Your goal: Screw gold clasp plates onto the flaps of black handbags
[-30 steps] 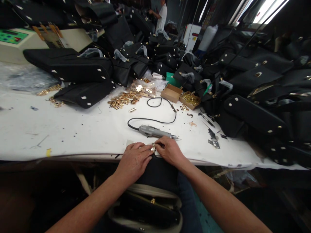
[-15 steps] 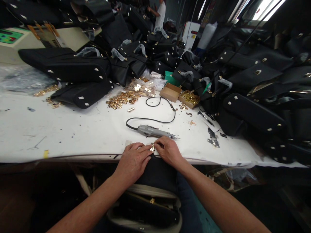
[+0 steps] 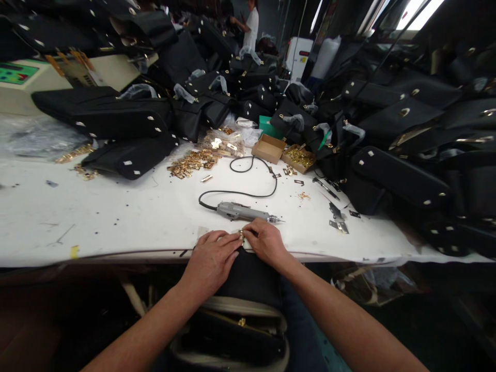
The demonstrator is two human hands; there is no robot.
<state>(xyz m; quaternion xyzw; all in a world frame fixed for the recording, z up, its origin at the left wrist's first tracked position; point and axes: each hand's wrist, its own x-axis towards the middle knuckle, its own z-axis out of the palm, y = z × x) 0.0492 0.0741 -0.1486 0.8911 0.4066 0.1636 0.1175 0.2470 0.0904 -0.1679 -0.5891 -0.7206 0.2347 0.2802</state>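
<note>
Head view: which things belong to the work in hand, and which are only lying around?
Seem part of the job:
small metal fitting, at fingertips of left hand and right hand
open black bag, under both hands
grey corded tool, nearby (probably)

Seem to lie about:
yellow scrap, on the table
clear plastic, far left

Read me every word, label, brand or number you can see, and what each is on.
None can be read.
Green control panel of the machine at left: marks too small and blurred.
Red label on the white cabinet at the back: too small and blurred.
Grey power tool: no legible lettering.
Metal fitting at the fingertips: mostly covered, nothing legible.
</note>
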